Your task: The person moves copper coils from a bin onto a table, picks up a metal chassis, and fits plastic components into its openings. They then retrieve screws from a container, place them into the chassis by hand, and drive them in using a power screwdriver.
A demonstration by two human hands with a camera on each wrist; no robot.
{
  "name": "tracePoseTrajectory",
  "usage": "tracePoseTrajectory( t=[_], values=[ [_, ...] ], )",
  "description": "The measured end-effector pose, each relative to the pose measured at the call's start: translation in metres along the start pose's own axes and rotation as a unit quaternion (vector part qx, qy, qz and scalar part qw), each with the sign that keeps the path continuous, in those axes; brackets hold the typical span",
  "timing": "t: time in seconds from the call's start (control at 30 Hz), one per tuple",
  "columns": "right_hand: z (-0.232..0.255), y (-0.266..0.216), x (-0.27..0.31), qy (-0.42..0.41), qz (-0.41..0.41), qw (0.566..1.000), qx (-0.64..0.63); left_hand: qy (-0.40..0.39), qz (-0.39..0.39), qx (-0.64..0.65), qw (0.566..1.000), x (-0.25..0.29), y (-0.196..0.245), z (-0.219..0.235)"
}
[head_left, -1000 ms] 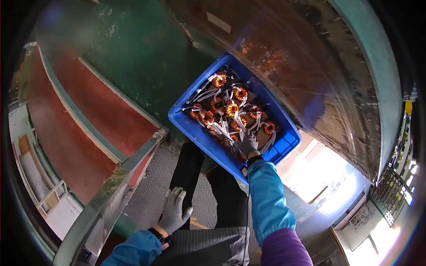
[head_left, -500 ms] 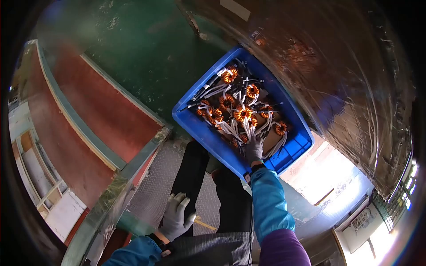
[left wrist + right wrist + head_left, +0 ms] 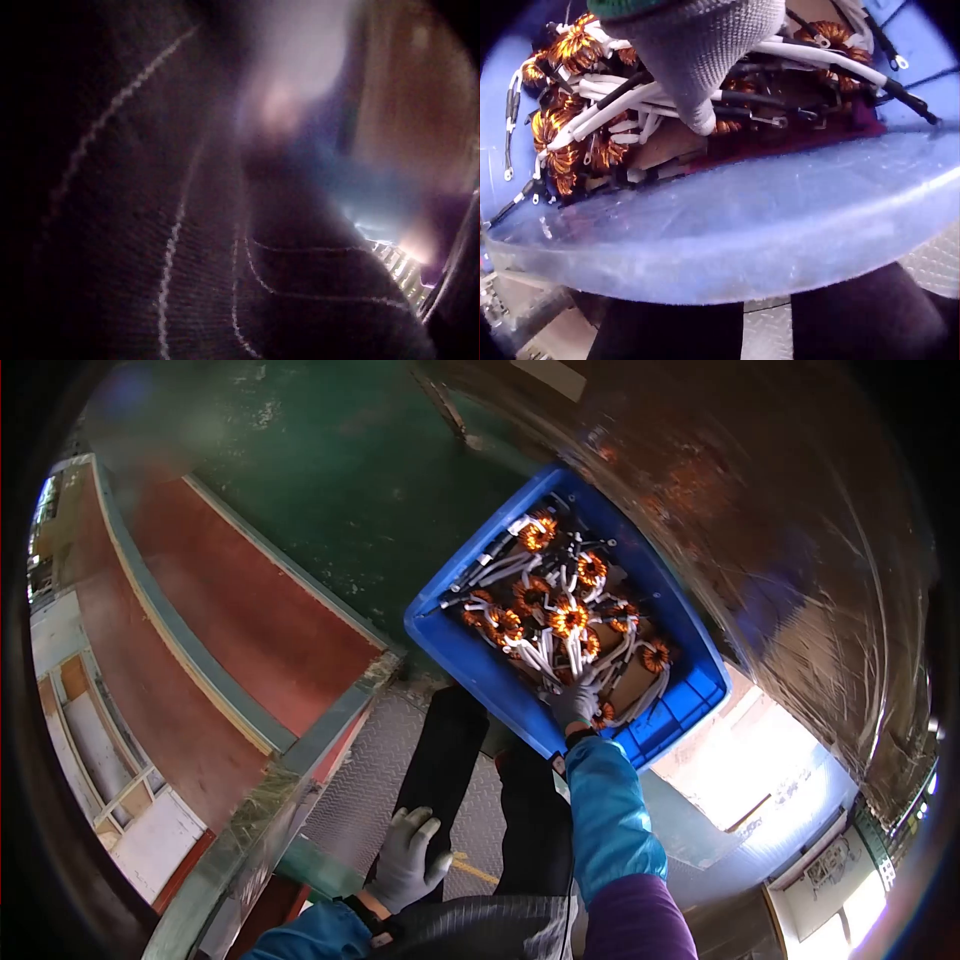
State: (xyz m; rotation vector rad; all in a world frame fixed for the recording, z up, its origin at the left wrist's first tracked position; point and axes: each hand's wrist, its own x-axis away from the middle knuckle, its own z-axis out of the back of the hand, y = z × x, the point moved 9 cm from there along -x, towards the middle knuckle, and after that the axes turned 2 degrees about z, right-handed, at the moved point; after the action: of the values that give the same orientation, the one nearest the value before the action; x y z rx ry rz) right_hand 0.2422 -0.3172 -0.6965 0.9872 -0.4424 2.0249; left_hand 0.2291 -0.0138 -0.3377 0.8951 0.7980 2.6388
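Observation:
My right hand (image 3: 574, 703), in a grey knit glove, reaches down into a blue plastic bin (image 3: 440, 628) among copper-wound ring coils (image 3: 570, 618). White-sleeved leads (image 3: 622, 105) pass under the hand, with its thumb (image 3: 699, 120) pointing down over them in the right wrist view. The other fingers are mostly hidden, so I cannot tell whether they grip the leads. One coil (image 3: 603, 713) lies just beside the hand. My left hand (image 3: 405, 857), also gloved, rests by my dark-trousered leg, fingers loosely bent and holding nothing.
Brown cardboard (image 3: 632, 685) shows under the coils. Black lead ends carry metal ring terminals (image 3: 901, 62). A large brown plastic-wrapped surface (image 3: 800, 560) rises behind the bin. Red panels with a green frame (image 3: 270, 630) stand at left, above tread-plate floor (image 3: 350, 790).
The bin and its coils have shifted right in view. My right hand has moved slightly down among the leads, uncovering a coil beside it. My left hand stays by the leg.

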Motion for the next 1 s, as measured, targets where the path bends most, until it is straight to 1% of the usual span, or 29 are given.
tracePoseTrajectory(
  t=[0.07,0.1,0.13,0.2,0.23,0.27,0.3,0.33,0.4,0.43,0.47,0.53,0.57,0.6,0.67,0.7,0.73,0.77,0.8,0.83,0.87,0.9,0.93,0.97,1.0],
  values=[
    [0.01,-0.007,0.0,0.035,0.043,0.998,-0.019,0.001,-0.009,0.001,1.0,-0.001,0.0,0.001],
    [0.005,-0.003,-0.011,0.035,0.08,0.996,0.003,0.0,-0.007,0.001,1.0,-0.002,0.0,0.002],
    [0.01,-0.008,-0.009,0.049,0.114,0.992,0.029,0.001,-0.007,0.0,1.0,-0.002,-0.001,0.003],
    [0.009,-0.003,-0.008,-0.045,0.119,0.992,0.016,0.004,-0.01,-0.004,1.0,-0.002,0.002,0.003],
    [0.019,-0.002,-0.003,-0.029,0.116,0.993,0.02,-0.001,-0.013,-0.007,1.0,-0.003,0.007,0.005],
    [0.032,-0.006,0.001,-0.008,0.115,0.993,0.024,0.001,-0.016,0.001,1.0,-0.003,0.009,0.004],
    [0.044,-0.008,0.009,-0.057,0.115,0.991,0.026,0.001,-0.02,-0.001,1.0,-0.003,0.011,0.004],
    [0.055,-0.013,0.017,-0.109,0.132,0.985,0.016,0.001,-0.024,-0.004,1.0,-0.002,0.013,0.003],
    [0.09,-0.032,0.042,-0.106,0.202,0.973,0.034,0.009,-0.031,-0.002,0.999,-0.003,0.018,0.003],
    [0.108,-0.042,0.057,-0.112,0.22,0.968,0.05,0.011,-0.035,0.0,0.999,-0.003,0.021,0.002],
    [0.124,-0.048,0.072,-0.132,0.208,0.967,0.063,0.015,-0.038,0.0,0.999,-0.004,0.023,0.002],
    [0.15,-0.054,0.094,-0.152,0.237,0.959,0.025,0.021,-0.045,0.002,0.999,-0.002,0.031,0.002],
    [0.164,-0.054,0.106,-0.124,0.265,0.956,0.026,0.024,-0.048,0.001,0.999,-0.005,0.034,0.001],
    [0.18,-0.051,0.12,-0.115,0.268,0.956,0.029,0.032,-0.053,0.003,0.998,-0.009,0.036,0.001],
    [0.199,-0.041,0.161,-0.196,0.266,0.943,-0.032,0.055,0.019,0.079,0.995,-0.011,0.026,0.003],
    [0.209,-0.033,0.177,-0.19,0.261,0.946,-0.024,0.055,0.105,0.175,0.977,-0.014,0.02,-0.001],
    [0.219,-0.025,0.197,-0.186,0.252,0.949,-0.016,0.029,0.197,0.288,0.937,-0.021,0.015,-0.01],
    [0.234,-0.024,0.222,-0.175,0.296,0.937,-0.069,-0.016,0.289,0.433,0.854,-0.024,0.015,-0.027],
    [0.247,-0.023,0.248,-0.188,0.299,0.932,-0.087,-0.061,0.369,0.56,0.739,-0.026,0.029,-0.03],
    [0.254,-0.017,0.272,-0.211,0.282,0.931,-0.091,-0.146,0.315,0.637,0.688,-0.026,0.029,-0.063],
    [0.264,-0.013,0.296,-0.235,0.265,0.93,-0.096,-0.153,0.415,0.702,0.558,-0.022,0.045,-0.069],
    [0.284,-0.016,0.327,-0.248,0.259,0.929,-0.096,-0.184,0.423,0.724,0.513,-0.018,0.063,-0.069],
    [0.289,-0.009,0.343,-0.249,0.257,0.929,-0.097,-0.213,0.431,0.742,0.467,-0.01,0.08,-0.068],
    [0.291,0.0,0.36,-0.26,0.26,0.922,-0.118,-0.193,0.451,0.763,0.421,-0.001,0.095,-0.065],
    [0.298,0.002,0.375,-0.268,0.265,0.916,-0.14,-0.251,0.389,0.798,0.386,0.0,0.119,-0.059]
  ],
)
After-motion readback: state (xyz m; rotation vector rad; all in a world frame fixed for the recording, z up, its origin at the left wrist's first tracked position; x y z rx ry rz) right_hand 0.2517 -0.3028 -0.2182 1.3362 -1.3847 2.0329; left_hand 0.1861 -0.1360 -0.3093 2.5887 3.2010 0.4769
